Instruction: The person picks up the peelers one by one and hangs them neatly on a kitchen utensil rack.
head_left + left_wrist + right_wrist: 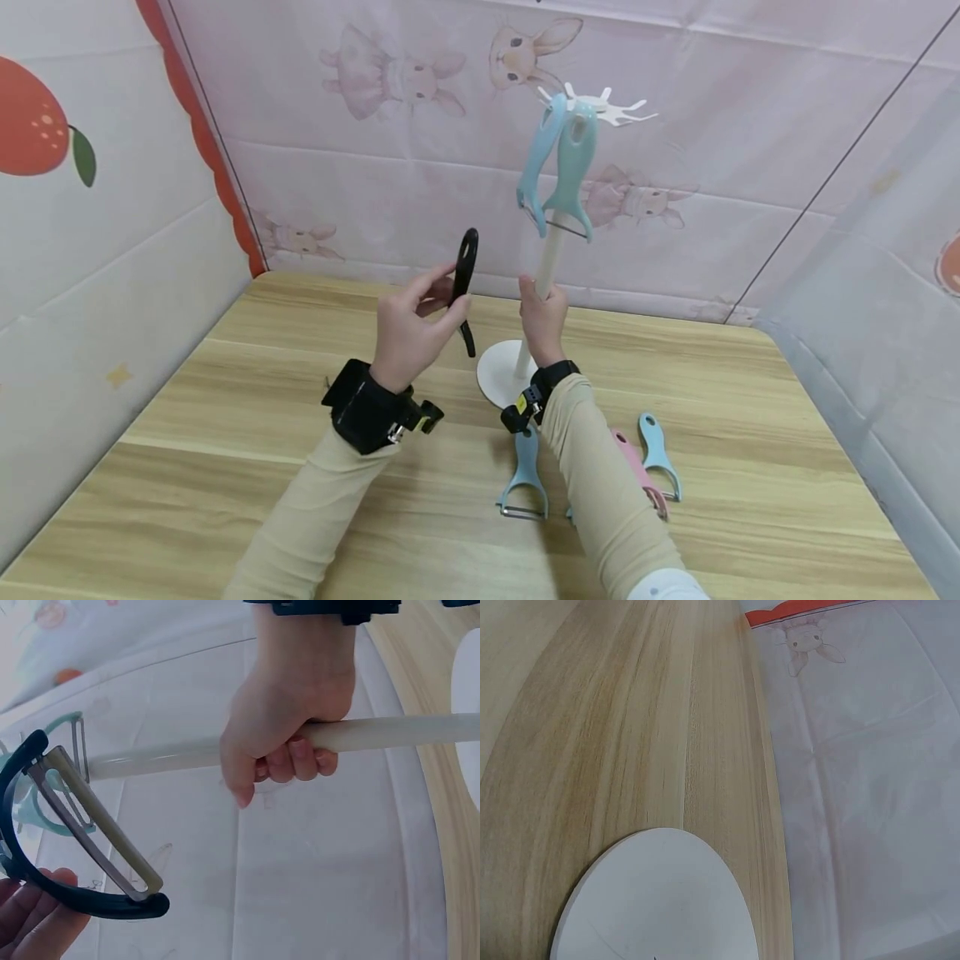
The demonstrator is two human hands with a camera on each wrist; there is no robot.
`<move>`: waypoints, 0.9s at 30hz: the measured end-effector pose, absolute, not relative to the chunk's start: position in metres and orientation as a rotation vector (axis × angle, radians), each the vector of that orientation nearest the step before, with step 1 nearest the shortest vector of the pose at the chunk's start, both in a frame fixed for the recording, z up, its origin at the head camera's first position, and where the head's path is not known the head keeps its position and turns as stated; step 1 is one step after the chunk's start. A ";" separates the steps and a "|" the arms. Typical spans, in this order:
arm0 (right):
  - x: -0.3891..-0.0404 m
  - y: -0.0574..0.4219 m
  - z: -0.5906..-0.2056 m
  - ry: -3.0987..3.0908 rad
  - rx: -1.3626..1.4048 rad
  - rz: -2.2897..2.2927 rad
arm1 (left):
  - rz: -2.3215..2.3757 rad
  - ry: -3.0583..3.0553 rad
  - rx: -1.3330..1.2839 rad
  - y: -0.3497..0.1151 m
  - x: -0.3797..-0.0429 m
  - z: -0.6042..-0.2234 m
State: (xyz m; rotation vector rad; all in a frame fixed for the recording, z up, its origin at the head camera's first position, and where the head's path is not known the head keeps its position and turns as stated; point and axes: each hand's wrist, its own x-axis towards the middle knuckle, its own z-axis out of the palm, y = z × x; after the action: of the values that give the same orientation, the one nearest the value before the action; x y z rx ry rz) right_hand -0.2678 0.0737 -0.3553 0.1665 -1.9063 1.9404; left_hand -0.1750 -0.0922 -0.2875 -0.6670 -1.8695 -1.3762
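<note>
My left hand (pixel 416 325) pinches a black peeler (pixel 465 267) by its handle, held upright left of a white stand. In the left wrist view the dark peeler (pixel 97 900) shows its curved head and metal blade, with fingertips behind it. My right hand (pixel 543 317) grips the pole (pixel 551 258) of the stand; in the left wrist view its fingers wrap right round the pole. From the hooked top (pixel 611 108) hang a blue peeler (pixel 534 167) and a green peeler (pixel 576 162). The round base (pixel 497 372) is over the table, also seen in the right wrist view.
On the wooden table (pixel 247 400) lie a blue peeler (pixel 527 467) and, by the right forearm, a pink peeler (pixel 630 454) and another blue peeler (pixel 654 442). A bit of blue shows beside the right sleeve. Printed cloth (pixel 337 192) walls the back and sides.
</note>
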 end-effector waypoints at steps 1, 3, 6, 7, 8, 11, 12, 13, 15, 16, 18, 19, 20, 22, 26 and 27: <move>-0.268 0.074 -0.355 -1.901 0.168 1.941 | -1.373 -1.859 -0.669 -0.092 -0.176 -0.286; -0.268 0.073 -0.356 -1.894 0.166 1.942 | -1.369 -1.844 -0.677 -0.091 -0.178 -0.283; -0.268 0.073 -0.356 -1.888 0.160 1.949 | -1.380 -1.825 -0.676 -0.090 -0.182 -0.278; -0.269 0.073 -0.356 -1.886 0.159 1.953 | -1.387 -1.820 -0.675 -0.089 -0.183 -0.277; -0.268 0.073 -0.356 -1.884 0.157 1.956 | -1.395 -1.817 -0.674 -0.089 -0.184 -0.275; -0.268 0.073 -0.355 -1.878 0.155 1.961 | -1.414 -1.815 -0.666 -0.088 -0.188 -0.270; -0.269 0.073 -0.355 -1.880 0.154 1.959 | -1.419 -1.817 -0.664 -0.088 -0.190 -0.269; -0.268 0.073 -0.355 -1.880 0.156 1.957 | -1.425 -1.820 -0.665 -0.088 -0.191 -0.267; -0.268 0.073 -0.355 -1.886 0.152 1.948 | -1.437 -1.825 -0.659 -0.087 -0.195 -0.263; -0.268 0.073 -0.355 -1.889 0.150 1.945 | -1.448 -1.825 -0.658 -0.087 -0.197 -0.261; -0.269 0.073 -0.355 -1.894 0.148 1.937 | -1.464 -1.826 -0.658 -0.087 -0.201 -0.256; -0.269 0.073 -0.355 -1.892 0.150 1.937 | -1.467 -1.830 -0.657 -0.087 -0.203 -0.254; -0.269 0.073 -0.356 -1.890 0.152 1.937 | -1.467 -1.835 -0.657 -0.087 -0.205 -0.251; -0.269 0.073 -0.356 -1.886 0.158 1.936 | -1.471 -1.846 -0.665 -0.087 -0.209 -0.246; -0.270 0.073 -0.357 -1.879 0.168 1.939 | -1.525 -1.865 -0.690 -0.086 -0.216 -0.238; -0.270 0.073 -0.357 -1.880 0.167 1.940 | -1.543 -1.866 -0.698 -0.086 -0.218 -0.236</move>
State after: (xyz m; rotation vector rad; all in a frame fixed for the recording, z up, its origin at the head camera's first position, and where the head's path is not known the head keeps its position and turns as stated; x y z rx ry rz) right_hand -0.2699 0.0733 -0.3571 0.1666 -1.8798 1.9398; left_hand -0.2176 -0.0858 -0.2363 -0.6979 -1.8657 -1.5427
